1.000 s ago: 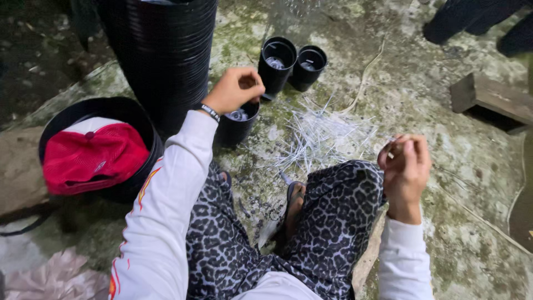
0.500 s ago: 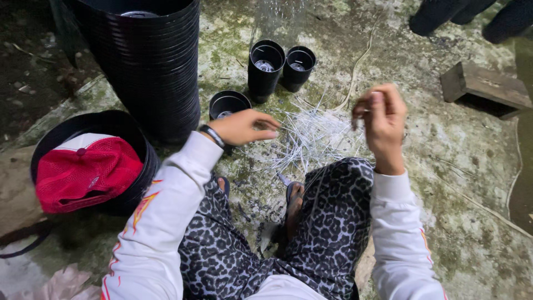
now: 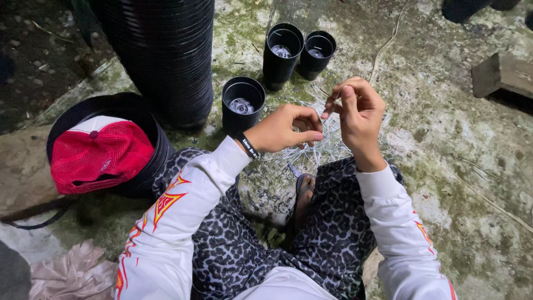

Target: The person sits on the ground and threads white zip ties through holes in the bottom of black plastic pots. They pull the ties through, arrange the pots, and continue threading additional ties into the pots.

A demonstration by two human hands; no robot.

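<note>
My left hand and my right hand are raised close together above a loose pile of thin white strands on the mossy concrete ground. The fingertips of both hands pinch a thin white strand between them. A black wristband circles my left wrist. Just beyond my left hand stands a small black pot; two more black pots stand farther off. I sit cross-legged in patterned trousers and white sleeves.
A tall stack of nested black pots rises at the left. A red mesh cap lies on a wide black container. A wooden block lies at the far right. Crumpled pale cloth sits at the bottom left.
My left hand left the near black pot and came right. My right hand moved up and left, so both hands now meet over the white strands.
</note>
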